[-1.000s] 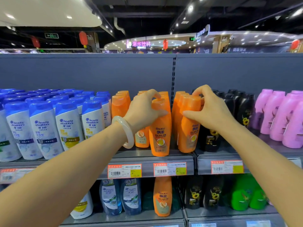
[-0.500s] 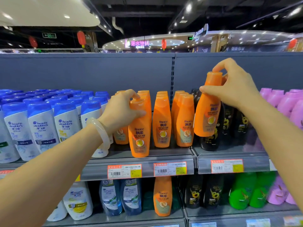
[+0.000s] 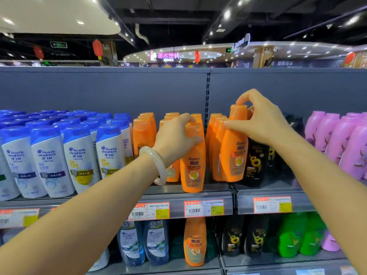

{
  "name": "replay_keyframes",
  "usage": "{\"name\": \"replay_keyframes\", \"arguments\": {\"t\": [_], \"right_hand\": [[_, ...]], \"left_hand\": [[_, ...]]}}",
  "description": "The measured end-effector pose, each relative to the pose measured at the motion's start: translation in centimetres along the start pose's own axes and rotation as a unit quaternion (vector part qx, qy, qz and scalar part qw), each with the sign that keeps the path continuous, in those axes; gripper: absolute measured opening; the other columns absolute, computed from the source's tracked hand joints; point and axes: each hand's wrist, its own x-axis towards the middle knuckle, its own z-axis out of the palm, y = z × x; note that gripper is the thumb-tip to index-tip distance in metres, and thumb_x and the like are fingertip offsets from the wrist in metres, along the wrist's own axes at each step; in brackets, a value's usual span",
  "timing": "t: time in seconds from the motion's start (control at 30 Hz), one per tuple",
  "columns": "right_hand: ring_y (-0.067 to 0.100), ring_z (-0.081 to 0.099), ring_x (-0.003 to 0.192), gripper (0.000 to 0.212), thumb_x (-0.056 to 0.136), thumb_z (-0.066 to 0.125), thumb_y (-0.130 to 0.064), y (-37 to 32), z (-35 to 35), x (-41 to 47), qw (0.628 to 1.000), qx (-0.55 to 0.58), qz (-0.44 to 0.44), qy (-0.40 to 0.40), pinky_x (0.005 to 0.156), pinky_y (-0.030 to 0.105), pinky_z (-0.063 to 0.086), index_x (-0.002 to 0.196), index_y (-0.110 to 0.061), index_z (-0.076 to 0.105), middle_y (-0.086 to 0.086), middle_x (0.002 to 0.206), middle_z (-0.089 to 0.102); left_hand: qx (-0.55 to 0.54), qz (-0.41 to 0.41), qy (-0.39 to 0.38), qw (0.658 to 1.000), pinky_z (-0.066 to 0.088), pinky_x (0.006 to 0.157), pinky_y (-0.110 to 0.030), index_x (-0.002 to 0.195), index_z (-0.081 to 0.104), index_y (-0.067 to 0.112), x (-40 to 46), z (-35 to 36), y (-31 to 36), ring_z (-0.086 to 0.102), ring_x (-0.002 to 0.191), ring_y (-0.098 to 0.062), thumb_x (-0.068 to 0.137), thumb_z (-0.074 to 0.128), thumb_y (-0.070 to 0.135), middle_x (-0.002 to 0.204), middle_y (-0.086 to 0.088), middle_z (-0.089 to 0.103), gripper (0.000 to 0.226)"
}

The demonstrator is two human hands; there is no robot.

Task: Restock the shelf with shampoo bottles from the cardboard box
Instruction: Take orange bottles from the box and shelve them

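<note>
Two glossy orange plastic shampoo bottles with rounded caps were held upright on the grey metal shelf [image 3: 208,190], the front-edge bottle [image 3: 193,165] gripped around its shoulder by the left hand [image 3: 174,135], the right-hand bottle [image 3: 235,147] pinched at its cap by the right hand [image 3: 262,124].

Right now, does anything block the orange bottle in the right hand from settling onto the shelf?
Nothing visible does. The right hand grips the orange bottle by its cap, its base at the shelf, between the orange row and the black bottles.
</note>
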Motion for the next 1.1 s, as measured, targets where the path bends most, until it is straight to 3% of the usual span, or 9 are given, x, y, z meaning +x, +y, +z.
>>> {"name": "replay_keyframes", "arguments": {"t": [0.07, 0.17, 0.33, 0.47, 0.57, 0.7, 0.87, 1.1], "right_hand": [[0.024, 0.055, 0.095, 0.048, 0.075, 0.07, -0.038, 0.0, 0.4, -0.2, 1.0, 0.002, 0.002, -0.011, 0.081, 0.045, 0.051, 0.112, -0.027, 0.041, -0.003, 0.1, 0.051], [0.024, 0.056, 0.094, 0.048, 0.076, 0.069, -0.037, 0.0, 1.0, -0.4, 1.0, 0.0, -0.002, -0.025, 0.082, 0.047, 0.052, 0.113, -0.027, 0.041, -0.003, 0.099, 0.051], [0.023, 0.056, 0.093, 0.048, 0.075, 0.069, -0.04, -0.4, 1.4, -0.5, 0.999, -0.002, -0.007, -0.031, 0.082, 0.048, 0.052, 0.111, -0.028, 0.04, -0.003, 0.098, 0.052], [0.023, 0.056, 0.096, 0.049, 0.075, 0.068, -0.043, -0.5, 2.0, -0.6, 0.999, 0.004, -0.009, -0.035, 0.083, 0.048, 0.052, 0.112, -0.028, 0.04, -0.005, 0.101, 0.05], [0.022, 0.055, 0.095, 0.049, 0.076, 0.068, -0.043, -0.4, 2.0, -0.5, 0.999, 0.005, -0.005, -0.035, 0.083, 0.049, 0.052, 0.113, -0.028, 0.04, -0.005, 0.102, 0.049], [0.022, 0.054, 0.096, 0.05, 0.077, 0.068, -0.041, -0.2, 1.8, -0.4, 1.0, -0.006, -0.005, -0.028, 0.085, 0.049, 0.051, 0.115, -0.027, 0.04, -0.005, 0.102, 0.046], [0.023, 0.053, 0.094, 0.047, 0.077, 0.068, -0.04, -0.5, 1.4, -0.4, 0.999, -0.018, -0.008, -0.033, 0.083, 0.049, 0.051, 0.113, -0.028, 0.04, -0.004, 0.1, 0.047], [0.016, 0.053, 0.081, 0.043, 0.074, 0.069, -0.04, -1.9, 0.6, -0.7, 0.998, 0.019, -0.031, -0.054, 0.069, 0.035, 0.048, 0.105, -0.03, 0.041, -0.011, 0.082, 0.047]], "left_hand": [[-0.002, 0.003, 0.0, 1.0, 0.047, 0.069, -0.026, 0.125, 0.05, 0.02, 0.1, 0.5, 0.3, 0.055, 0.09, -0.013, 0.082, 0.068, 0.032, 0.117, -0.004, 0.061, 0.048], [0.001, 0.002, 0.003, 1.0, 0.044, 0.073, -0.024, 0.126, 0.051, 0.019, 0.3, 0.7, 0.5, 0.058, 0.103, -0.02, 0.081, 0.068, 0.033, 0.121, -0.006, 0.059, 0.05], [0.007, 0.011, -0.008, 1.0, 0.044, 0.083, -0.028, 0.127, 0.053, 0.021, 0.3, 0.5, 0.0, 0.055, 0.108, -0.025, 0.076, 0.072, 0.036, 0.127, -0.007, 0.046, 0.056], [0.027, 0.04, -0.009, 0.999, 0.049, 0.088, -0.033, 0.13, 0.051, 0.022, 0.0, -0.1, -0.4, 0.054, 0.11, -0.023, 0.083, 0.063, 0.042, 0.123, -0.009, 0.051, 0.053], [0.028, 0.041, 0.053, 0.997, 0.044, 0.08, -0.027, 0.128, 0.054, 0.019, 0.4, -1.4, -1.7, 0.057, 0.102, -0.02, 0.092, 0.053, 0.031, 0.117, -0.009, 0.053, 0.038], [0.07, -0.009, 0.108, 0.992, 0.041, 0.088, -0.029, 0.121, 0.06, 0.012, 1.3, -3.4, -4.6, 0.054, 0.109, -0.026, 0.092, 0.048, 0.011, 0.121, -0.012, 0.054, 0.031], [0.087, -0.043, 0.096, 0.991, 0.043, 0.09, -0.035, 0.117, 0.062, 0.009, 0.9, -3.8, -6.7, 0.054, 0.112, -0.029, 0.091, 0.048, 0.007, 0.121, -0.013, 0.055, 0.03], [0.075, -0.006, 0.073, 0.995, 0.043, 0.092, -0.037, 0.116, 0.062, 0.009, -0.4, -2.8, -5.6, 0.055, 0.109, -0.028, 0.091, 0.049, 0.008, 0.12, -0.012, 0.057, 0.028]]}}
